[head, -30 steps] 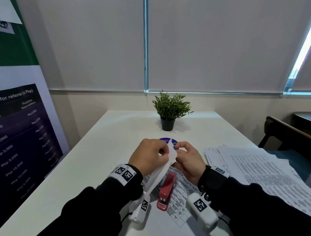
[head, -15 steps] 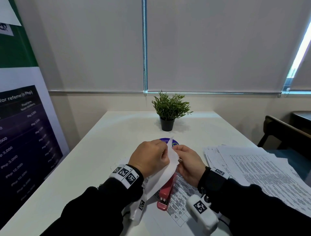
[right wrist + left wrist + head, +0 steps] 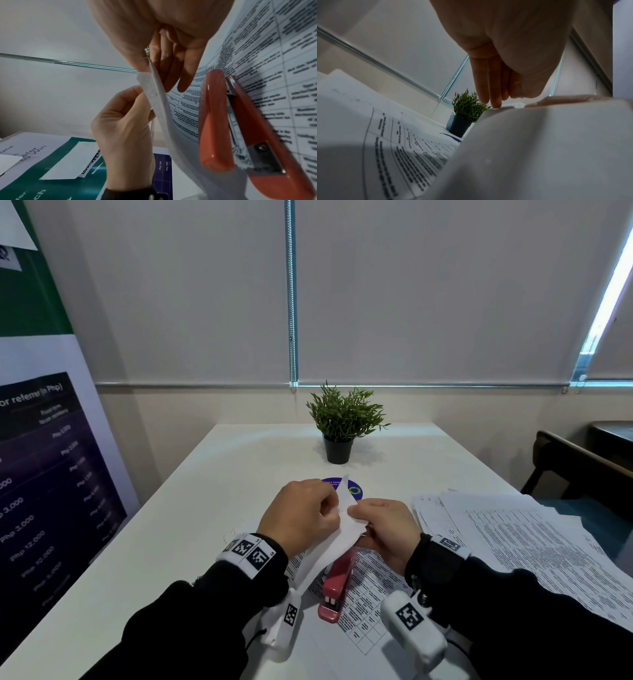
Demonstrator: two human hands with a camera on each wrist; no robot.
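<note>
Both hands up over table (image 3: 205, 508). Left hand (image 3: 301, 515) and right hand (image 3: 387, 529) each pinch the top corner of one paper sheet (image 3: 329, 553), fingers curled tight, fingertips nearly meeting. The sheet hangs down between the wrists. One red stapler (image 3: 337, 583) lies right below it on a printed page (image 3: 370, 594). One pot (image 3: 338, 450) holds one green plant (image 3: 342, 416). One paper stack (image 3: 531, 542) at right.

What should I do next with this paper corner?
Probably free the right hand and pick up the stapler, with the left hand alone pinching: both hands pinch the paper by its raised corner, and the stapler lies untouched right below.
</note>
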